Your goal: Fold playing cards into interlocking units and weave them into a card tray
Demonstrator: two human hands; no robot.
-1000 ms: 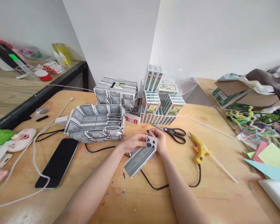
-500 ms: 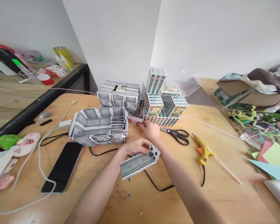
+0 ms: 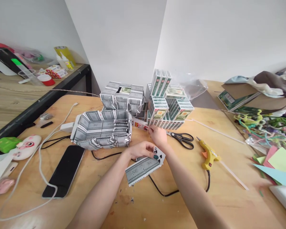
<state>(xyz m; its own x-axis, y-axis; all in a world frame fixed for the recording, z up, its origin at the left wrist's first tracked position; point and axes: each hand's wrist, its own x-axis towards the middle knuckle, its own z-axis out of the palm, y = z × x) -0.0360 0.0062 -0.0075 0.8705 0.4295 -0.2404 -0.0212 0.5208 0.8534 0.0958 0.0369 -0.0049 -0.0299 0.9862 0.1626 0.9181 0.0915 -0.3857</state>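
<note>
My left hand (image 3: 141, 150) is closed on a folded playing-card piece (image 3: 140, 171), patterned grey on its back, with a nine of spades face showing at the thumb. Just beyond it, my right hand (image 3: 158, 135) pinches the near end of a white card with red print (image 3: 139, 123). That card lies low between the open card-built box (image 3: 101, 143) and the stacked card packs (image 3: 165, 122); part of its far end is hidden. Behind the open box stands a second, closed-looking block built of cards (image 3: 121, 95).
Black-handled scissors (image 3: 184, 139) lie right of my right hand, with a yellow glue gun (image 3: 209, 156) farther right. A black cord (image 3: 159, 190) runs under my forearms. At left are a phone (image 3: 64, 171) and a white cable (image 3: 41, 162). Colored paper (image 3: 282, 162) sits at the right edge.
My right hand has shifted slightly right and toward me, and the pinched card has come a little with it. My left hand still holds the folded piece, moved slightly right.
</note>
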